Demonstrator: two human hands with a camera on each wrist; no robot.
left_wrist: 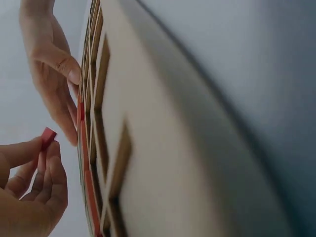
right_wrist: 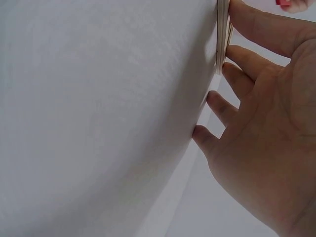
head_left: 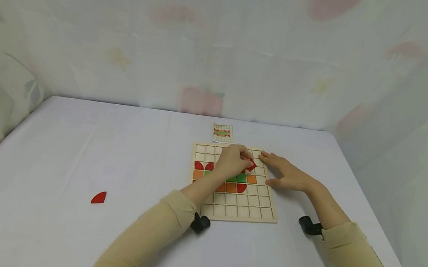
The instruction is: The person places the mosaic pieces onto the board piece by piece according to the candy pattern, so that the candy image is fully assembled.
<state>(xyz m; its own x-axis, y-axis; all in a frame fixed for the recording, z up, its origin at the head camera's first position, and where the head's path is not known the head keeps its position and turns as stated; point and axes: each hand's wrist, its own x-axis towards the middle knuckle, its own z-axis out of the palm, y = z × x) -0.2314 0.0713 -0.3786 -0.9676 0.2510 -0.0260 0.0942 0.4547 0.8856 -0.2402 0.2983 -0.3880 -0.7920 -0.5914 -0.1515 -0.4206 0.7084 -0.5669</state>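
My left hand [head_left: 232, 160] is over the upper right part of a wooden grid board [head_left: 245, 213], pinching a small red tile [head_left: 252, 165] between thumb and fingertips. In the left wrist view the red tile [left_wrist: 48, 137] is held up off the board's surface. My right hand [head_left: 287, 174] has its fingers spread and touches the board's right edge; the right wrist view shows thumb and fingertips against that edge [right_wrist: 223, 37]. Red quarter-circle, orange and green tiles [head_left: 231, 188] lie in the board's middle rows, partly hidden by my left forearm.
A small pattern card [head_left: 223, 133] with a coloured grid picture lies just behind the board. One loose red quarter-circle tile [head_left: 99, 197] rests on the white table [head_left: 32, 219] to the left. Black wrist devices [head_left: 199, 223] sit at both cuffs.
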